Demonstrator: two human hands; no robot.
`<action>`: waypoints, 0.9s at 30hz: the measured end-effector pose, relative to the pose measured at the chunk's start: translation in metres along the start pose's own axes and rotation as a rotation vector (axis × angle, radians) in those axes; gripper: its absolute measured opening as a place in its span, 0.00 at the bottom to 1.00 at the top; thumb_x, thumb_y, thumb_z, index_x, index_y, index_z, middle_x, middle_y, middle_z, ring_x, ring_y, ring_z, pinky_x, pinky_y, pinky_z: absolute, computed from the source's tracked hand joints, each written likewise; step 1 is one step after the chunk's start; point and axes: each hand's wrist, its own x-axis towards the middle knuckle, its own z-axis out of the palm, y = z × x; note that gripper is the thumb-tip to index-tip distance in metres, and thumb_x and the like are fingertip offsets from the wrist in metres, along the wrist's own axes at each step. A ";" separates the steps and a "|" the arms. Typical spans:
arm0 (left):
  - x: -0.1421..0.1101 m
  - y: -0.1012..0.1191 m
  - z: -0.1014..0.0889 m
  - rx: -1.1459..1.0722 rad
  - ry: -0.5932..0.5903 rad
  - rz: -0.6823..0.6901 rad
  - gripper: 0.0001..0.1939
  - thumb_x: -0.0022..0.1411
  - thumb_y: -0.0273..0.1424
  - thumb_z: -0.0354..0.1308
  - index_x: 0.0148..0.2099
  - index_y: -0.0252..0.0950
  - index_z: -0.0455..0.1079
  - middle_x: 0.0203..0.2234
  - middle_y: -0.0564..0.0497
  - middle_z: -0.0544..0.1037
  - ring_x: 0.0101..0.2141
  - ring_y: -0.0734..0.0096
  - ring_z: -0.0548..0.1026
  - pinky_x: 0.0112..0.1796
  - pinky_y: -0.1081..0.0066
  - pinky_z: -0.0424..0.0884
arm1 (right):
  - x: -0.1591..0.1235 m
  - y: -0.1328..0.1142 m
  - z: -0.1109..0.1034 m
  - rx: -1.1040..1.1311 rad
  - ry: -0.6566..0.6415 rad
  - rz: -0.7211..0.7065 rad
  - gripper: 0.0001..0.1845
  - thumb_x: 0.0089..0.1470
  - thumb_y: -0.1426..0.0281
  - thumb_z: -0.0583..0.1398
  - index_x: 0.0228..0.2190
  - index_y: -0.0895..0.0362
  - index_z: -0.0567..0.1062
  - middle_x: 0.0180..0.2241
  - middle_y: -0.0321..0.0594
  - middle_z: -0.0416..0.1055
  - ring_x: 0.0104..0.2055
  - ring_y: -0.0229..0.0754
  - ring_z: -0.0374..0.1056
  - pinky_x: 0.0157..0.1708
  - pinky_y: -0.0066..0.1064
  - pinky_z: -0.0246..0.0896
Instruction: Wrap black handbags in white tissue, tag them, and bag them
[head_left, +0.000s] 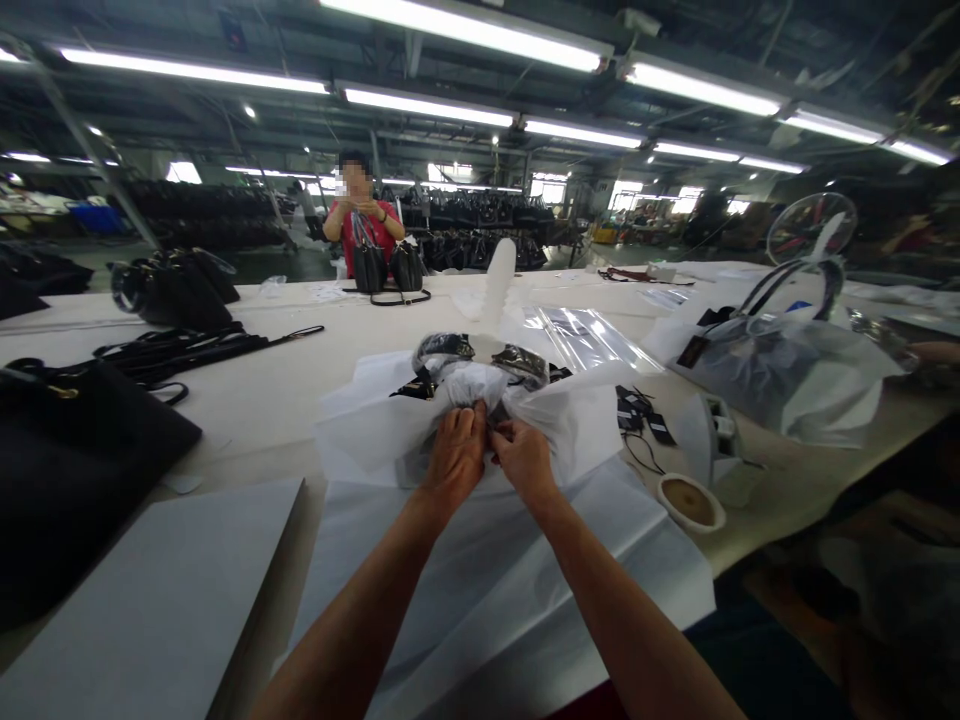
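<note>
In front of me a handbag lies wrapped in white tissue paper point(577, 415), and its dark handles are covered in clear plastic wrap point(444, 348). My left hand point(457, 450) rests on the middle of this bundle, fingers close together and curled down, their tips hidden. Right beside it my right hand point(525, 458) is closed in a pinch at the same spot. What the fingertips hold is too small to make out. More white paper sheets point(480, 590) spread beneath the bundle and toward me.
Black handbags stand at left point(75, 460) near black straps point(202, 350) and a white board point(150, 600). To the right are black tags point(637, 415), a tape roll point(691, 502), clear plastic bags point(592, 335) and a paper-wrapped bag point(780, 370). Across the table, a person point(367, 225) handles bags.
</note>
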 end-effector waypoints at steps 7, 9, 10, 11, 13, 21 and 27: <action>0.001 0.000 0.000 0.006 0.017 0.014 0.22 0.60 0.21 0.43 0.57 0.23 0.56 0.36 0.40 0.70 0.39 0.57 0.66 0.39 0.62 0.68 | 0.000 0.011 -0.002 -0.061 0.098 -0.056 0.12 0.46 0.71 0.59 0.35 0.60 0.68 0.20 0.37 0.71 0.20 0.41 0.68 0.23 0.29 0.60; 0.001 0.000 0.000 0.013 0.033 0.011 0.22 0.60 0.20 0.43 0.57 0.22 0.57 0.36 0.40 0.70 0.38 0.57 0.67 0.39 0.62 0.68 | 0.001 0.016 -0.001 -0.131 0.140 -0.115 0.09 0.47 0.72 0.57 0.34 0.59 0.67 0.22 0.38 0.71 0.24 0.43 0.68 0.26 0.31 0.60; 0.001 0.000 0.000 0.015 0.041 0.009 0.22 0.59 0.20 0.44 0.57 0.21 0.57 0.36 0.40 0.70 0.38 0.57 0.67 0.39 0.62 0.69 | 0.001 0.018 0.000 -0.173 0.161 -0.140 0.08 0.47 0.73 0.56 0.33 0.58 0.67 0.23 0.40 0.71 0.25 0.44 0.68 0.27 0.32 0.60; 0.001 0.001 -0.001 0.012 0.049 0.006 0.22 0.59 0.20 0.44 0.56 0.21 0.58 0.36 0.40 0.71 0.38 0.57 0.67 0.39 0.62 0.69 | 0.001 0.019 0.001 -0.210 0.182 -0.159 0.07 0.47 0.73 0.55 0.33 0.58 0.66 0.24 0.42 0.72 0.27 0.45 0.69 0.28 0.33 0.60; 0.002 0.001 -0.002 -0.011 0.054 -0.013 0.22 0.59 0.20 0.45 0.56 0.22 0.59 0.36 0.40 0.71 0.38 0.58 0.67 0.40 0.63 0.69 | 0.000 0.019 0.003 -0.283 0.221 -0.186 0.07 0.47 0.74 0.55 0.33 0.58 0.66 0.27 0.45 0.72 0.28 0.47 0.68 0.28 0.34 0.59; 0.024 0.004 -0.007 -0.083 0.008 -0.257 0.11 0.61 0.28 0.51 0.47 0.33 0.66 0.35 0.45 0.73 0.38 0.60 0.71 0.40 0.65 0.69 | 0.001 0.022 -0.003 -0.512 0.207 -0.130 0.09 0.50 0.62 0.61 0.27 0.54 0.70 0.21 0.39 0.69 0.24 0.43 0.66 0.22 0.30 0.50; 0.046 0.003 -0.020 -0.109 -0.167 -0.394 0.13 0.57 0.30 0.60 0.44 0.34 0.65 0.37 0.45 0.75 0.41 0.57 0.72 0.38 0.65 0.69 | -0.008 0.036 -0.008 -0.517 0.131 -0.168 0.08 0.51 0.66 0.59 0.33 0.57 0.73 0.25 0.41 0.73 0.27 0.45 0.68 0.25 0.30 0.57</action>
